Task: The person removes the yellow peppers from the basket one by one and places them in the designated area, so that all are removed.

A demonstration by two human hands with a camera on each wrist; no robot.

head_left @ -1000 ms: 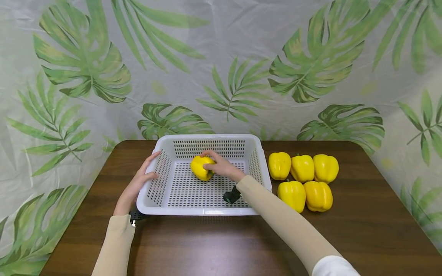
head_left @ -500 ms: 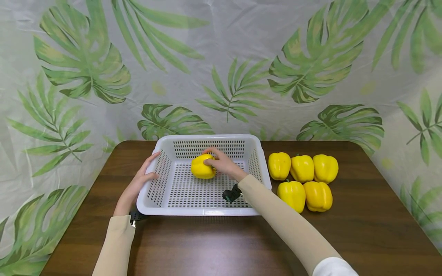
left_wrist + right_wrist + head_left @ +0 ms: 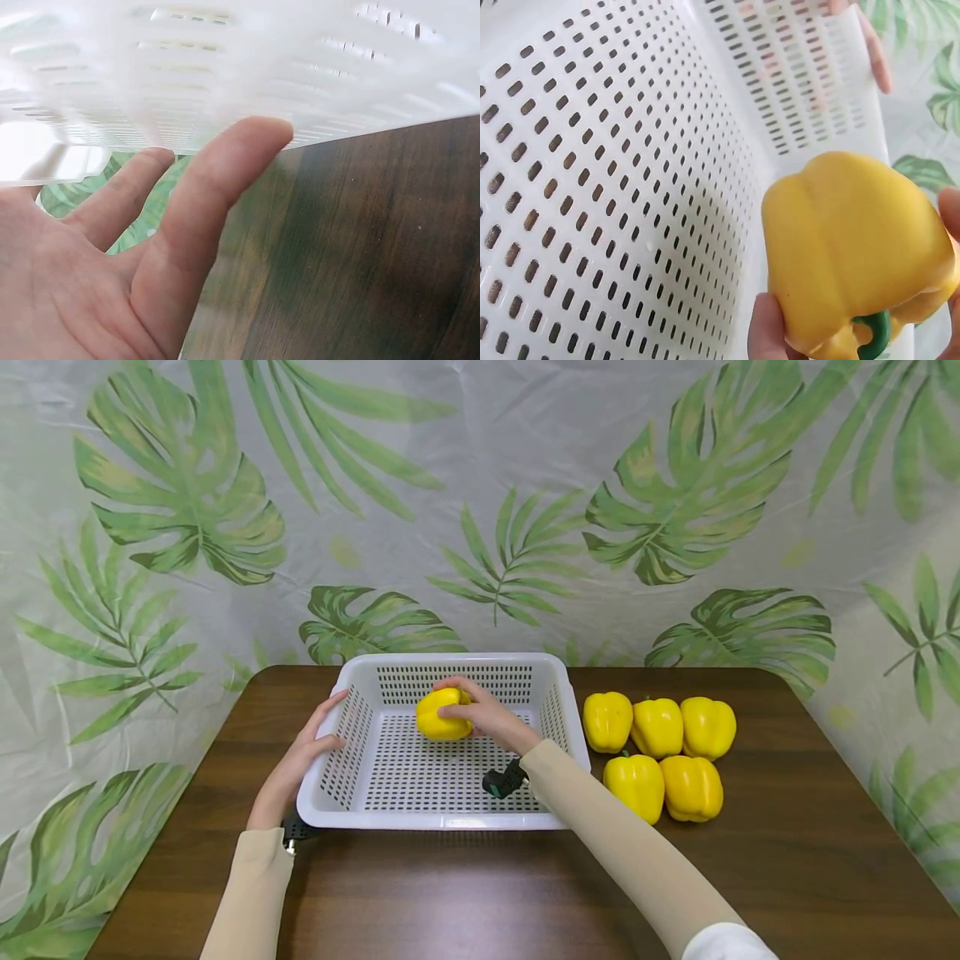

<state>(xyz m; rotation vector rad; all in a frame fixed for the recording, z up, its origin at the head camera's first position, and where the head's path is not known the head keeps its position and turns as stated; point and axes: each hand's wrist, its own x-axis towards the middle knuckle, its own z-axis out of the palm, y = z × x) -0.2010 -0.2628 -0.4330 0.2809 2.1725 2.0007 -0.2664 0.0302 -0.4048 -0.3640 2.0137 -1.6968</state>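
In the head view a yellow bell pepper point(image 3: 442, 714) is in my right hand point(image 3: 491, 714), gripped between thumb and fingers inside the white basket point(image 3: 450, 820). The right wrist view shows the pepper point(image 3: 855, 240) up close, its green stem at the lower end, with fingertips on both sides of it. Most of its far side is hidden. My left hand point(image 3: 296, 760) rests at the basket's left rim, fingers and thumb extended. Seen from the left wrist, the thumb point(image 3: 232, 165) lies against the perforated white wall point(image 3: 247, 75).
Several more yellow bell peppers point(image 3: 657, 727) stand close together on the brown table point(image 3: 787, 827), right of the basket. A leaf-patterned cloth point(image 3: 525, 460) hangs behind the table. A black wrist camera point(image 3: 502, 782) on the right arm is over the basket's floor.
The right hand has raised the pepper slightly and shifted it toward the basket's back. The pepper has turned in the grip. The left hand and the basket have stayed put.
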